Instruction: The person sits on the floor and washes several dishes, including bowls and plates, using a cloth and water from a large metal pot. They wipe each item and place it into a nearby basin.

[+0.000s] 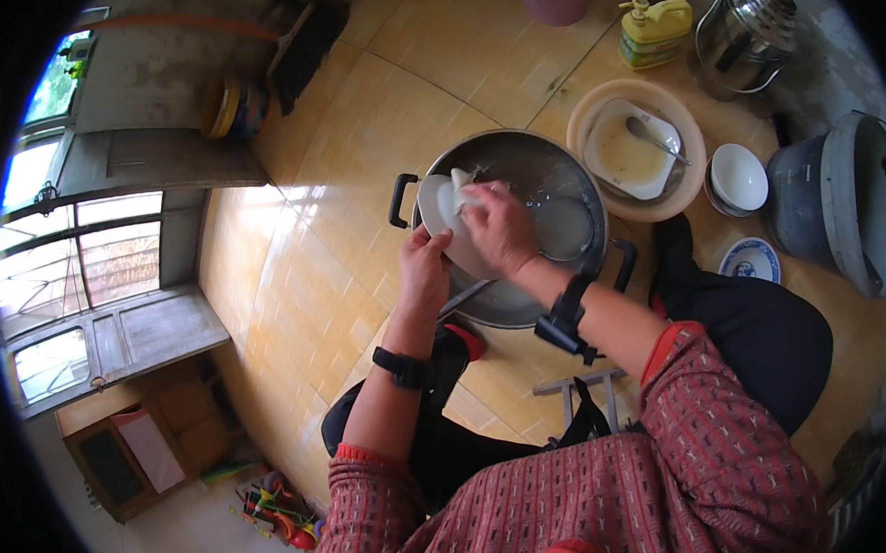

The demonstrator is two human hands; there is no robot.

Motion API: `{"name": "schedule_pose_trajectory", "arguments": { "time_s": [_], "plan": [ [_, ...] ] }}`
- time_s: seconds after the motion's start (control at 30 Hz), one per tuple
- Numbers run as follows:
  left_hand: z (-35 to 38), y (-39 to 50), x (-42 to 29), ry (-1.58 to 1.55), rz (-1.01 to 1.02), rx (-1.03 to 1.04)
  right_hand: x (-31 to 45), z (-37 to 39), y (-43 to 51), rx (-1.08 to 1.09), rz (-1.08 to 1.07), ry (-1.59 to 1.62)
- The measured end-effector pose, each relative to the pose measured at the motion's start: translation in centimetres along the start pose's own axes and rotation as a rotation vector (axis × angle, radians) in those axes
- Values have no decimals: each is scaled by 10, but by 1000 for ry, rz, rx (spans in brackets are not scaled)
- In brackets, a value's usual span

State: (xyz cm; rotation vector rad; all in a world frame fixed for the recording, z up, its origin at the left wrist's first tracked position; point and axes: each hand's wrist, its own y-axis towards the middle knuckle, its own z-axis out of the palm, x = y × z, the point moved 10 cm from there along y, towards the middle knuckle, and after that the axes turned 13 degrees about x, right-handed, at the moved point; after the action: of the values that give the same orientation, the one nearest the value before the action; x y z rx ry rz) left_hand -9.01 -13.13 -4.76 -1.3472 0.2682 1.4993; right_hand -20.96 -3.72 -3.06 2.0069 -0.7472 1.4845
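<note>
A white plate (434, 200) is tilted over the left part of a metal pot (509, 133) on the floor. My left hand (426, 261) grips its near edge, thumb on top. Pressed against the plate's face, my right hand (499, 225) holds a pale cloth (462, 188). Cloudy water with some suds fills the pot, and a round dish (563, 229) lies in it, partly under the surface. A long-handled utensil (468, 298) leans over the pot's near rim; its far end is hidden.
Right of the pot stand a beige basin (580, 140) holding a white dish (617, 164) with a spoon (650, 136), stacked white bowls (740, 177), a blue-patterned dish (750, 259) and a grey bucket (803, 201). Beyond are a yellow pump jug (654, 32) and a metal vessel (739, 39).
</note>
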Motion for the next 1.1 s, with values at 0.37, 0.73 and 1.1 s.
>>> {"name": "schedule_pose_trajectory", "arguments": {
  "time_s": [0.37,0.73,1.1],
  "plan": [
    [24,-4,1,236,-91,124,-59,-10,37,-67,235,133],
    [-6,-5,-10,-271,103,-79,-148,-34,7,-65,279,-533],
    [-24,-2,3,-184,160,-259,-39,-11,-5,19,231,-122]
  ]
}}
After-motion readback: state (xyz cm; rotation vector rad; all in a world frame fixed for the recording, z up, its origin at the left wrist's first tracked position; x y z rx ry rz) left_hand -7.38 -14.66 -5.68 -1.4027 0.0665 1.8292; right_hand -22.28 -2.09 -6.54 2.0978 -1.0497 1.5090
